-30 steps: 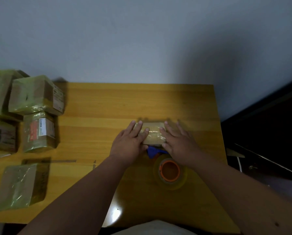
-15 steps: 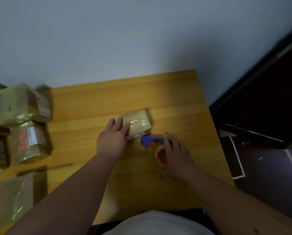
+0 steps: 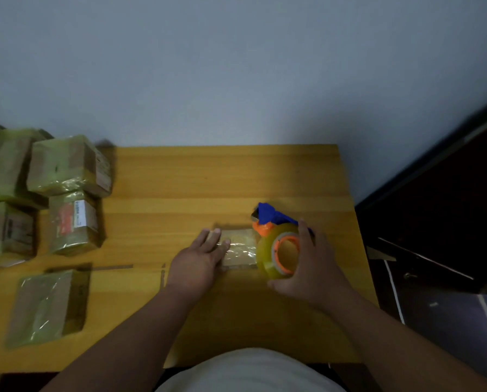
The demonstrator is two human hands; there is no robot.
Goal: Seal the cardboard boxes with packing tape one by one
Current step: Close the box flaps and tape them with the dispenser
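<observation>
A small flat cardboard box (image 3: 239,247) wrapped in shiny tape lies on the wooden table (image 3: 208,179), right of centre. My left hand (image 3: 198,261) rests flat on its left end, fingers spread. My right hand (image 3: 313,264) grips a tape dispenser (image 3: 279,244) with a yellowish tape roll, an orange core and a blue handle. The dispenser is raised and touches the box's right end, hiding that edge.
Several taped boxes (image 3: 67,165) are stacked at the table's left side, and a flat taped parcel (image 3: 46,305) lies near the front left. The table's right edge (image 3: 361,250) drops to a dark floor. A dark door (image 3: 448,207) stands at the right.
My right hand has picked the tape dispenser up off the table and brought it against the box's right end. My left hand has stayed on the box, which now lies square.
</observation>
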